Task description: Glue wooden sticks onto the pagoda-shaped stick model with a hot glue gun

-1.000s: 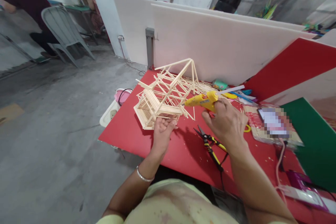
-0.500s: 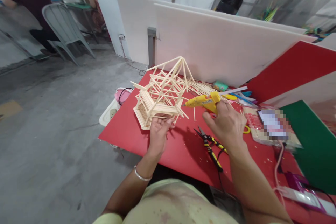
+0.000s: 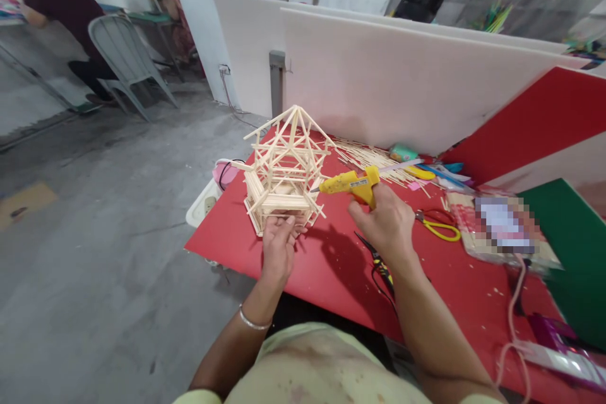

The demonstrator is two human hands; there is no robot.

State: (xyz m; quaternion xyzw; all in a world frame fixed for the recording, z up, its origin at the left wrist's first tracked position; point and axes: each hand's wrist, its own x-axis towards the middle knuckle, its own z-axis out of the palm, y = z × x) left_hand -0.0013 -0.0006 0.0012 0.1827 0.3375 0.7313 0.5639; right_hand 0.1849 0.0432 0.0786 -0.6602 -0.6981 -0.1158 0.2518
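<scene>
A pavilion model (image 3: pixel 288 167) built of thin wooden sticks, with a peaked open roof frame, is near the left part of the red table. My left hand (image 3: pixel 278 243) grips its front lower edge, fingers partly hidden under the sticks. In my right hand (image 3: pixel 388 218) is a yellow glue gun (image 3: pixel 348 185), a white glue stick jutting from its back. Its nozzle points left, close to the model's right side; whether it touches cannot be told. Black-and-yellow pliers (image 3: pixel 381 265) lie beneath my right forearm, partly covered.
Loose sticks (image 3: pixel 369 161) lie along the back of the red table (image 3: pixel 326 278). Yellow-handled scissors (image 3: pixel 440 230), a phone (image 3: pixel 504 224) and a cable (image 3: pixel 509 303) are to the right. White boards (image 3: pixel 402 76) stand behind. A person (image 3: pixel 66 12) sits far left by a chair (image 3: pixel 123 44).
The model has turned and now stands more upright, its peak further left. My right hand has brought the glue gun left with it. The view has shifted slightly, uncovering the scissors.
</scene>
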